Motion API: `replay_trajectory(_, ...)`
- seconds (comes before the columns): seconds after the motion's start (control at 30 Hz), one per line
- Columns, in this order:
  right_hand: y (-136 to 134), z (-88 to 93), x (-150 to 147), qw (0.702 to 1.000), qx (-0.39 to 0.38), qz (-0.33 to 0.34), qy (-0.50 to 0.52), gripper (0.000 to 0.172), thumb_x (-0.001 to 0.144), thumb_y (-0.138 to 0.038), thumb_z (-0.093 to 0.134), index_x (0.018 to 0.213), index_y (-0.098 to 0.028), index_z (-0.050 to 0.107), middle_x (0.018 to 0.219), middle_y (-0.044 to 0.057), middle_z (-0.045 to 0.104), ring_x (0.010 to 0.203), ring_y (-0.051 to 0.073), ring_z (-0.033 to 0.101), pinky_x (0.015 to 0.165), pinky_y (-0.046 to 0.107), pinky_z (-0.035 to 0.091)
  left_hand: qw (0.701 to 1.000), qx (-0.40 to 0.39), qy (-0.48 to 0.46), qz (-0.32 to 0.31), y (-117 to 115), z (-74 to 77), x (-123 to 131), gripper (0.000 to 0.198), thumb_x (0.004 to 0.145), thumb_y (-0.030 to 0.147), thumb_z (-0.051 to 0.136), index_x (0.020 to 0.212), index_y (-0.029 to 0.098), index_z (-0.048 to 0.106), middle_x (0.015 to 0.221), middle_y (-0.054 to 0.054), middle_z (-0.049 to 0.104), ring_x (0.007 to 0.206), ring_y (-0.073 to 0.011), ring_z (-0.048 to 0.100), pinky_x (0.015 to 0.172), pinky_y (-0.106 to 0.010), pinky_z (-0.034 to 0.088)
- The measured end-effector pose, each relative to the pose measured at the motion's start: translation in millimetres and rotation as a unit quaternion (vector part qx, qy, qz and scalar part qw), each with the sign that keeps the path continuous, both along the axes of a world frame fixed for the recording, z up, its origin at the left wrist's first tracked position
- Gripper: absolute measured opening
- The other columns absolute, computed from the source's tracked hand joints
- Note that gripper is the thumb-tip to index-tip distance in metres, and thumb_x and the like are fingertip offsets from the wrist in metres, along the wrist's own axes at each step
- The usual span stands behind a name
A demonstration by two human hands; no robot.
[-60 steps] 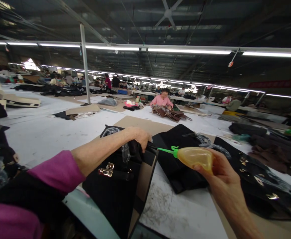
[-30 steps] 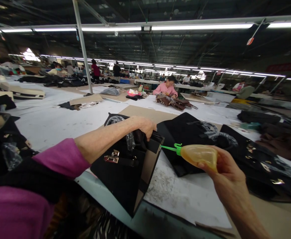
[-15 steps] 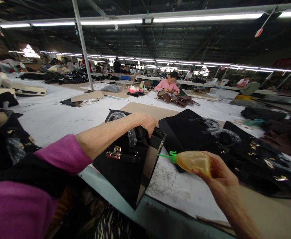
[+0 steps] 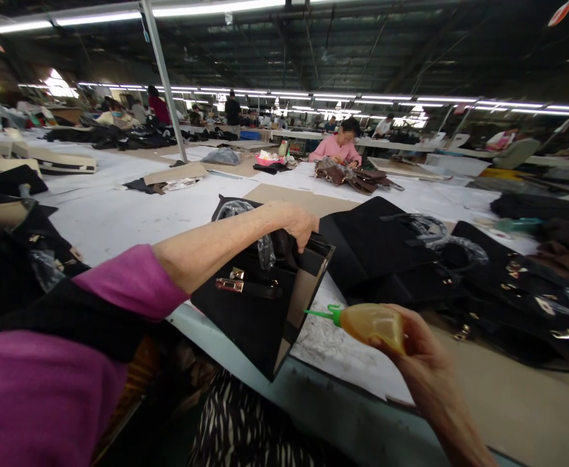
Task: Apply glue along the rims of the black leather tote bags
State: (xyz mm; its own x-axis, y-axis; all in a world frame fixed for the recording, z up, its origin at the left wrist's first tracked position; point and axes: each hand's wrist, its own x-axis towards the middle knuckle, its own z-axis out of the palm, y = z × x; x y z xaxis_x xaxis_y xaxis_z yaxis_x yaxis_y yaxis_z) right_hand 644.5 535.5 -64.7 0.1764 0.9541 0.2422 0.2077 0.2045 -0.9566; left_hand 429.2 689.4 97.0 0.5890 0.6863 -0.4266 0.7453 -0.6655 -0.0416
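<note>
Black handbag [image 4: 255, 318] stands tilted at the near edge of the bench [image 4: 119, 220], centre of the frame, with its open side turned toward us. Our left hand [image 4: 297, 224] is closed over its top by the handle and holds it up. Our right hand [image 4: 413, 344], lower right of centre, wraps the amber squeeze bottle [image 4: 372, 322]. Its green nozzle [image 4: 321, 314] points at the bag's open edge, just short of touching. We judge a firm left grip and a light squeeze best here. More black bags [image 4: 376, 253] lie to the right, and a person in pink [image 4: 336, 149] sits farther back.

No legible text, label or sign anywhere.
</note>
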Motion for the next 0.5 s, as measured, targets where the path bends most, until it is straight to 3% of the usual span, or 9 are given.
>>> replay_trajectory(0.23,-8,-20.0,-5,1.0,-0.026,0.009,0.015,0.049,0.06,-0.039,0.084,0.101,-0.024,0.062,0.092,0.003,0.065,0.077,0.021,0.062,0.066,0.022,0.053,1.0,0.021,0.002,-0.01,17,-13.9,0,0.039,0.062,0.025,0.07,0.1,0.016,0.07,0.091,-0.006,0.07,0.081,-0.0215,0.06,0.073,-0.029,0.044)
replay_trajectory(0.5,-16,-33.0,-8,0.998,-0.035,0.032,0.03,0.044,0.064,-0.036,0.082,0.101,-0.023,0.061,0.094,0.002,0.063,0.08,0.02,0.061,0.069,0.021,0.053,0.999,0.048,0.02,0.004,0,-6.4,2,0.034,0.067,0.021,0.067,0.1,0.014,0.07,0.09,-0.006,0.071,0.08,-0.0192,0.06,0.07,-0.026,0.042)
